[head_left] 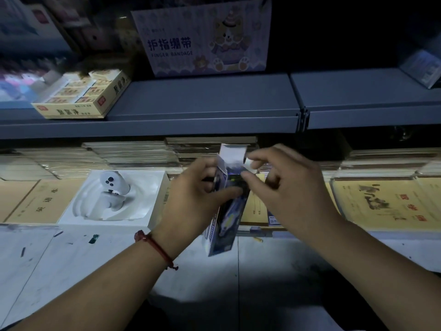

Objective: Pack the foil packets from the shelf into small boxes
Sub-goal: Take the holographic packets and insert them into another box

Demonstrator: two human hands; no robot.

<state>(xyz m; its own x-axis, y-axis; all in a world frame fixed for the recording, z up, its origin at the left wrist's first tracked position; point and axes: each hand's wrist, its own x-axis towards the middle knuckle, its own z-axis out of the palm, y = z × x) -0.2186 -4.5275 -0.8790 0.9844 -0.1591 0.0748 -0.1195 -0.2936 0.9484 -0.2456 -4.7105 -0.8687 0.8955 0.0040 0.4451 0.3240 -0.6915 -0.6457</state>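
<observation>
The left hand (195, 194) grips a small box (224, 225) above the worktop (71, 259), with the box's top flap open toward 12 o'clock. From 3 o'clock, the right hand (286, 192) pinches a dark packet (235, 180) at the box's open mouth. A white controller (112, 189) lies at 9 o'clock, below the shelf (214, 99).

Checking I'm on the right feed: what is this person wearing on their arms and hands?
The left hand and right hand are ungloved, and no sleeves show on either forearm. A red cord bracelet with a bead and a knotted tail circles the left wrist. The right wrist shows no watch or band.
</observation>
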